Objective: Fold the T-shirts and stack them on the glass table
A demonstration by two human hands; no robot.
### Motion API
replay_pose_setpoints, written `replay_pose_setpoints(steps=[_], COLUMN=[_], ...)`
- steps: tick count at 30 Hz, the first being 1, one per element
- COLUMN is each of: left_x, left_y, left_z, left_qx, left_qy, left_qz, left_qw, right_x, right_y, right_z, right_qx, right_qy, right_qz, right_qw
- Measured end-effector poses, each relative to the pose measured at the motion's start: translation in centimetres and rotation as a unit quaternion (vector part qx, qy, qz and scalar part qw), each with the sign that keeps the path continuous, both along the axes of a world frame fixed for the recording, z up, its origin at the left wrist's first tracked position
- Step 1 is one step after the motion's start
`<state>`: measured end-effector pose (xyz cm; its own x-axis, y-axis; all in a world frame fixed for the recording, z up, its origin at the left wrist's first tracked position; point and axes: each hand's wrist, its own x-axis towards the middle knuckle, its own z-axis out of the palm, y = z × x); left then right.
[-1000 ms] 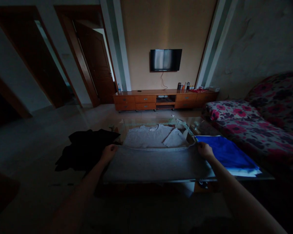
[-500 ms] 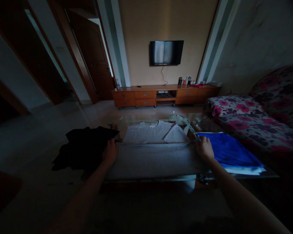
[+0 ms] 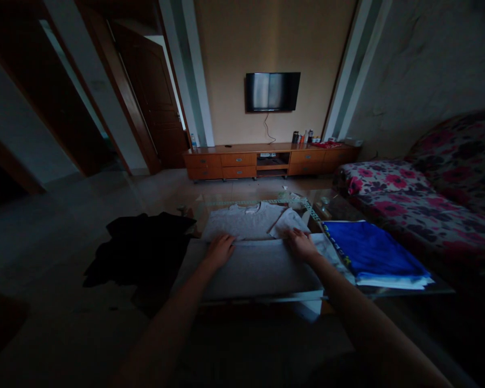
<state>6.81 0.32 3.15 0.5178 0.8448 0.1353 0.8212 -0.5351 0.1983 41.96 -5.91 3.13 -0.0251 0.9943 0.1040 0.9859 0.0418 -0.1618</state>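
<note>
A grey T-shirt (image 3: 250, 269) lies spread on a glass-topped table, its lower part folded up toward the neckline. The collar and a short sleeve show beyond the fold. My left hand (image 3: 220, 250) rests on the fold's upper edge, left of the middle, its fingers laid out over the cloth. Near the sleeve, my right hand (image 3: 302, 244) lies on the same edge with its fingers stretched forward. Neither hand grips the fabric. Right of the shirt is a stack of folded blue and white cloth (image 3: 375, 250); at the left sits a heap of black clothing (image 3: 139, 248).
The glass table (image 3: 432, 288) has a patterned border. Behind it stands a low wooden cabinet (image 3: 238, 160) with bottles on it, under a wall-mounted television (image 3: 272, 91). A floral-covered sofa (image 3: 404, 199) is on the right, and a wooden door (image 3: 149, 97) is at the back left.
Both hands have let go of the ends of the folded edge and moved inward onto the shirt. The folded part, held stretched before, now lies flat.
</note>
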Motion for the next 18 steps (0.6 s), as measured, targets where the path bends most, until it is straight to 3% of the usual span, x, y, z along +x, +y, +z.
replay_pose_setpoints(steps=[11,18], left_x=[0.5,0.5], left_y=[1.1,1.6], left_z=[0.4,1.0], left_qx=[-0.005,-0.019], left_qy=[0.035,0.031], left_qz=[0.058,0.042], left_qw=[0.998,0.998], right_x=[0.2,0.4], right_y=[1.8,2.3], right_z=[-0.4,-0.2], right_qx=[-0.012,0.003], right_qy=[-0.006,0.029], right_qz=[-0.005,-0.01], right_qw=[1.0,1.0])
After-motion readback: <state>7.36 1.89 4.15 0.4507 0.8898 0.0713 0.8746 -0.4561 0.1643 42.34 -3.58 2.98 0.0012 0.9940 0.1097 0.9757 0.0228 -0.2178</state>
